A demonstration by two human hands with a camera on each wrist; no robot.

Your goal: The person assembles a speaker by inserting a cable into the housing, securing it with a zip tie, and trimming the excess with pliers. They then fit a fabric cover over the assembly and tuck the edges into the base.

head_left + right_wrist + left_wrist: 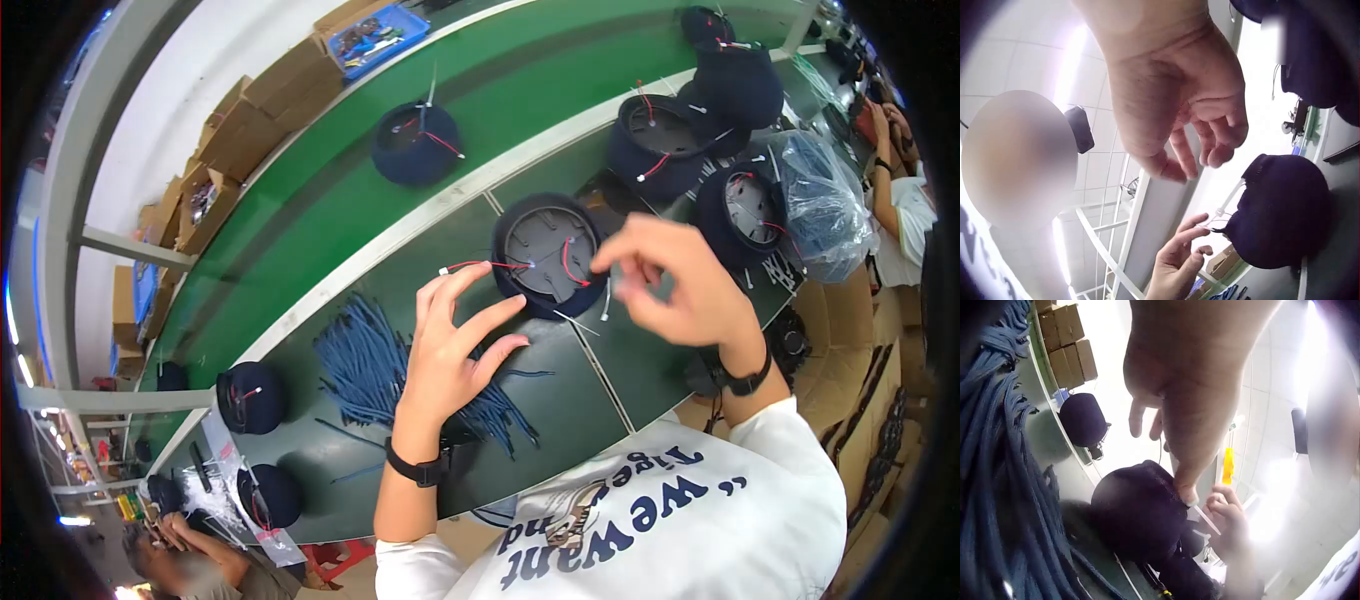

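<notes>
A round, dark navy housing [515, 225] with a grey ribbed inside lies on the workbench, its hollow side up in the head view. Red wires [568, 262] run across that inside, and one passes over the left rim to a small white plug [444, 271]. My left hand [445, 345] is at the left rim, thumb and fingers spread, fingertips right by the edge and the wire. Over the right rim hovers my right hand [680, 275], fingers loosely bent with nothing between them; the right wrist view shows this hand [1179, 94] apart from the housing [1285, 212].
A pile of blue cords [365, 365] lies left of the housing. More navy housings [415, 165] stand on the green belt [540, 85] and the bench. At right is a clear plastic bag [825, 205]; a blue bin [385, 40] sits at the back. Other people sit at both sides.
</notes>
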